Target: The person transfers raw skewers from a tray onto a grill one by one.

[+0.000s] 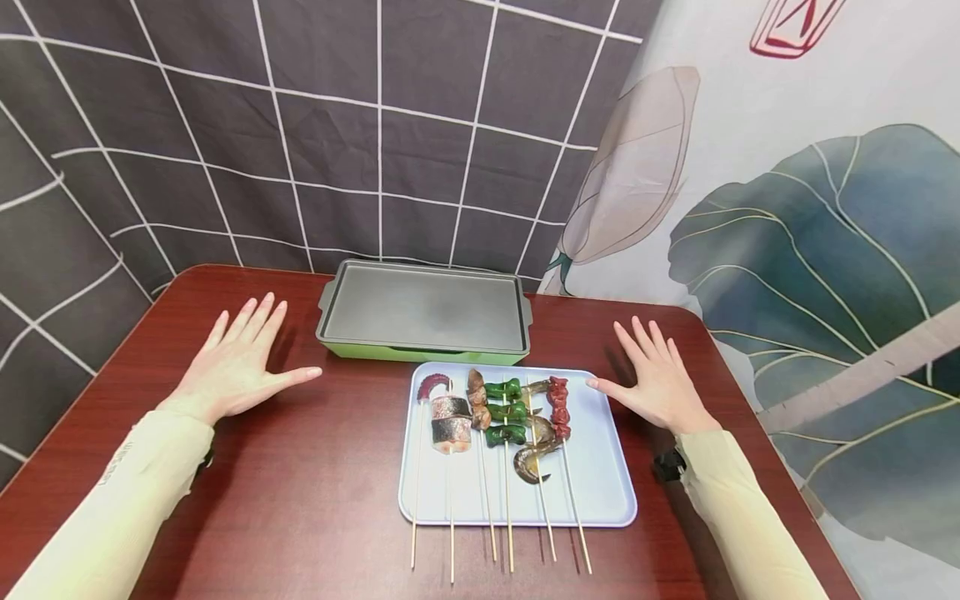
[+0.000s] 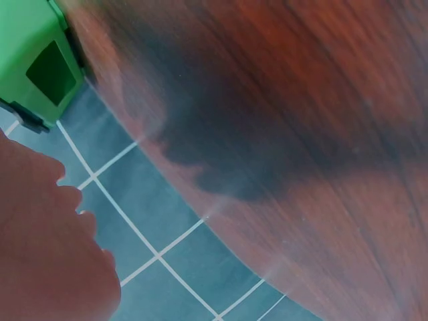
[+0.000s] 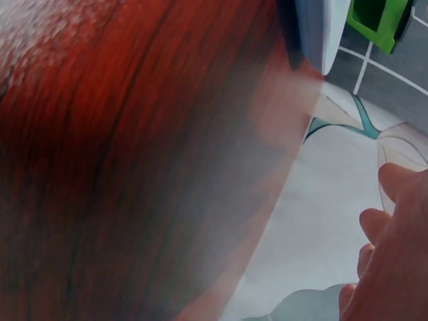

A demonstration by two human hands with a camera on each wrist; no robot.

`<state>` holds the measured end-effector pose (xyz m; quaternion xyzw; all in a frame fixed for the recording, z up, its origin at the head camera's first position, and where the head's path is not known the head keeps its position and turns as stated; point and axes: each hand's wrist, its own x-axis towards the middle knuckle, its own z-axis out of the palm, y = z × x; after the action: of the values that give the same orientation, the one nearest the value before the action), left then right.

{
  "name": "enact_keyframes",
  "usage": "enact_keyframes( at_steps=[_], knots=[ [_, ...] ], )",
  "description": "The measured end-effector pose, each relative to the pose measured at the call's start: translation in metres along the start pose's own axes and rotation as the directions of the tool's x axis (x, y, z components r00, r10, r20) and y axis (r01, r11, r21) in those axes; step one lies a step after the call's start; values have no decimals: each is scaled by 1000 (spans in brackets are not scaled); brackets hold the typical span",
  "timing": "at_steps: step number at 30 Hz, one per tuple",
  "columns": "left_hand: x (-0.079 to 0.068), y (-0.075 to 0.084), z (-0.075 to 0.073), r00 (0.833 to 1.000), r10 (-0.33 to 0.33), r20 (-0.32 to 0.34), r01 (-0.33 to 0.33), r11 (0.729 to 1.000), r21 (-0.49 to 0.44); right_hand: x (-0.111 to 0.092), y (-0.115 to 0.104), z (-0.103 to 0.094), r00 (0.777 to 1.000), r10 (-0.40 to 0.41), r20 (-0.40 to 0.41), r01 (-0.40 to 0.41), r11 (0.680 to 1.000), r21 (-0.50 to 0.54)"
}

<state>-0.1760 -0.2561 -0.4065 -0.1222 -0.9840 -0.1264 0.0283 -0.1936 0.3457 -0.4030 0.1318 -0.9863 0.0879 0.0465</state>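
My left hand (image 1: 238, 360) is held with fingers spread over the left part of the table, to the left of a green electric grill (image 1: 431, 308) with a flat grey plate. My right hand (image 1: 656, 379) also has its fingers spread, near the right edge of a pale tray (image 1: 600, 467); its thumb tip appears beside the rim. Neither hand holds anything. Skewers lie side by side on the tray: a dark red tentacle piece (image 1: 432, 385), fish chunks (image 1: 452, 423), brown pieces (image 1: 477, 400), green peppers (image 1: 506, 412), grey shrimp-like pieces (image 1: 531, 462) and red meat (image 1: 558, 408).
The reddish-brown wooden table (image 1: 315, 492) has rounded back corners. The skewers' bare sticks stick out past the tray's near rim. Behind the grill hangs a dark cloth (image 1: 322, 142) with a white grid; a leaf-patterned cloth (image 1: 825, 250) hangs to the right.
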Motion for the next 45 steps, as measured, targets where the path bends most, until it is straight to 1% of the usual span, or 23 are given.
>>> enact_keyframes(
  at_steps=[5,12,18,22,27,33,36,41,45],
  knots=[
    [-2,1,0,1000,-8,12,8,1000,-9,-1,0,-1,1000,-11,-4,11,1000,0],
    [-5,1,-1,1000,-14,15,14,1000,-17,-7,2,0,998,-54,-23,55,998,8],
    [-8,5,0,1000,4,-2,-4,1000,-22,-23,3,2,996,-85,-21,85,996,0],
    [-11,10,0,1000,21,-12,-22,999,-27,-37,2,4,992,-125,-16,125,992,-9],
    [-16,19,1,999,48,-19,-48,998,-35,-53,0,9,987,-163,-2,163,987,-14],
    [-21,31,5,996,81,-29,-83,994,-74,-74,-8,16,979,-205,9,205,979,-6],
    [-23,39,7,993,106,-45,-109,990,-86,-84,-13,17,972,-234,30,234,972,-10],
    [-29,53,10,988,136,-69,-143,982,-123,-99,-20,18,965,-252,75,255,966,-34],
    [-33,66,14,984,159,-75,-170,971,-169,-107,-24,20,962,-262,84,266,963,-45]
  ],
)
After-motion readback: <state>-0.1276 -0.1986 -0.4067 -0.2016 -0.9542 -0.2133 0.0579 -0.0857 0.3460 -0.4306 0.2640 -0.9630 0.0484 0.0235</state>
